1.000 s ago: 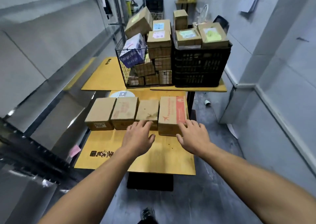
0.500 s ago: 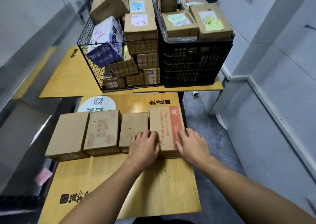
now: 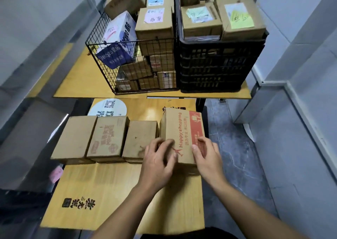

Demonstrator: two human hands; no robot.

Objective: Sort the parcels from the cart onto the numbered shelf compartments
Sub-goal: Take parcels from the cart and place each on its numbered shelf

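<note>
A cardboard parcel printed "Happy shopping" in red (image 3: 182,129) is raised a little at the right end of a row on the near yellow table (image 3: 102,193). My left hand (image 3: 158,162) grips its near left edge and my right hand (image 3: 207,156) grips its near right edge. Three plain brown parcels (image 3: 107,136) lie flat in a row to its left, touching one another. Behind them, a wire basket (image 3: 107,71) and a black plastic crate (image 3: 215,65) are piled with several labelled parcels.
The basket and crate stand on a second yellow table (image 3: 82,81) further back. Metal shelving (image 3: 21,147) runs along the left, with a pink note (image 3: 56,173) by its edge. A white wall and grey floor (image 3: 242,165) lie to the right.
Both hands closed round the near end of the "Happy shopping" parcel and lifted it off the table. The view moved closer and lower over the row.
</note>
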